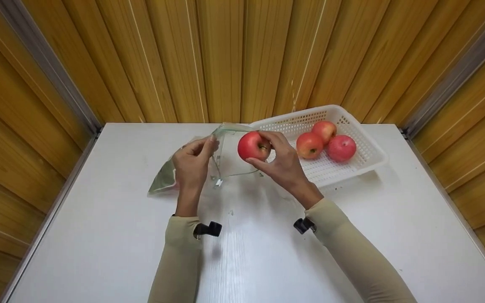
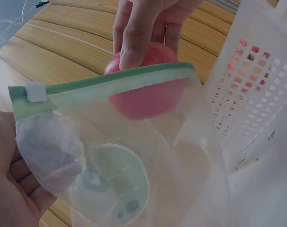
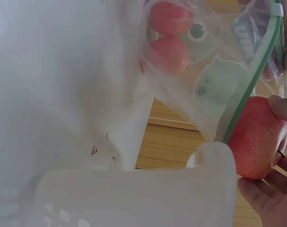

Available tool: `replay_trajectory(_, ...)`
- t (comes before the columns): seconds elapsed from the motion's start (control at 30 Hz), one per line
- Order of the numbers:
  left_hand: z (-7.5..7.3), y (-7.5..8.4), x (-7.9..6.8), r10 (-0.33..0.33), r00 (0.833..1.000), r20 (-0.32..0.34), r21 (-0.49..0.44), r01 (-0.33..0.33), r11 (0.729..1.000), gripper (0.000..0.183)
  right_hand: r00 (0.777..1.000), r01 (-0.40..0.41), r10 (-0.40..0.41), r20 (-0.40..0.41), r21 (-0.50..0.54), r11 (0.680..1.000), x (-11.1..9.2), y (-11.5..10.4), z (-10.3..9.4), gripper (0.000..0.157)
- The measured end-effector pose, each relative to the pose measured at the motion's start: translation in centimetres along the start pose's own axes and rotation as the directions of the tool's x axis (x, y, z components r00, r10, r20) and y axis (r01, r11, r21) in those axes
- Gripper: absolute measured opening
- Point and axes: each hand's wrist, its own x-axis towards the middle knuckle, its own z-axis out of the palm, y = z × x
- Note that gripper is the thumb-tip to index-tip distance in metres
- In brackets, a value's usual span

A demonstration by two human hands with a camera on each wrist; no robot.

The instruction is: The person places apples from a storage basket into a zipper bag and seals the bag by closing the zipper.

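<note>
I have the white basket (image 1: 375, 156) as my fixed reference, sitting at a slant on the pale worktop (image 1: 99, 244). Just to its left, at the near end, I see the right hand (image 1: 283, 159) pinching a red apple (image 1: 247, 147) between thumb and fingers, its stem turned toward the basket side. That apple is at the mouth of a clear zip bag (image 1: 163, 181), which stands left of the basket. On the left wrist feed the apple's lower part shows through the bag's clear wall; how far inside it sits I cannot tell.

Farther left of the basket, the left hand (image 1: 191, 163) pinches the bag's upper edge between thumb and fingers. The bag carries a green zip strip (image 2: 120, 78) with a white slider (image 2: 36, 91) toward the end away from the basket, and printed shapes on its wall. Through the bag, my right wrist feed gives me two more apples (image 3: 169, 54), touching or nearly so.

Inside the basket I count three apples (image 1: 310, 145) grouped close together, toward the side away from the bag. Small dark marks (image 3: 94, 150) dot the worktop just beside the basket. Wooden panels (image 1: 221, 63) rise behind it. Short of the basket, each beige sleeve (image 1: 347, 240) has a black wrist camera (image 1: 302, 226) at its cuff.
</note>
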Motion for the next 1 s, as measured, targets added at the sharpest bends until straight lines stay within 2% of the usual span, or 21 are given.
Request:
replay_trajectory(0.27,0.1,-0.1,0.1,0.024,1.0,-0.009,-0.056,-0.025,0.998,0.02,1.0,0.021,-0.021,0.003,-0.008,1.0,0.2,0.0,1.4,0.07)
replay_trajectory(0.5,0.4,0.2,0.0,-0.01,1.0,-0.01,-0.095,0.009,0.995,0.018,0.999,0.043,-0.042,0.027,-0.046,0.998,0.0,0.1,2.1,0.07)
replay_trajectory(0.7,0.5,0.2,0.1,-0.004,1.0,-0.021,-0.111,0.002,0.994,0.018,0.997,0.01,-0.006,0.072,-0.052,0.999,-0.2,0.3,2.3,0.069)
replay_trajectory(0.87,0.5,0.3,0.1,-0.004,0.999,-0.05,-0.146,-0.003,0.989,0.016,0.993,-0.032,0.039,0.115,-0.063,0.998,-0.5,0.6,2.3,0.068)
replay_trajectory(1.0,0.6,0.4,0.3,-0.027,0.996,-0.087,-0.198,0.009,0.98,0.017,0.996,0.009,-0.003,0.093,-0.072,0.997,-0.8,1.1,2.2,0.061)
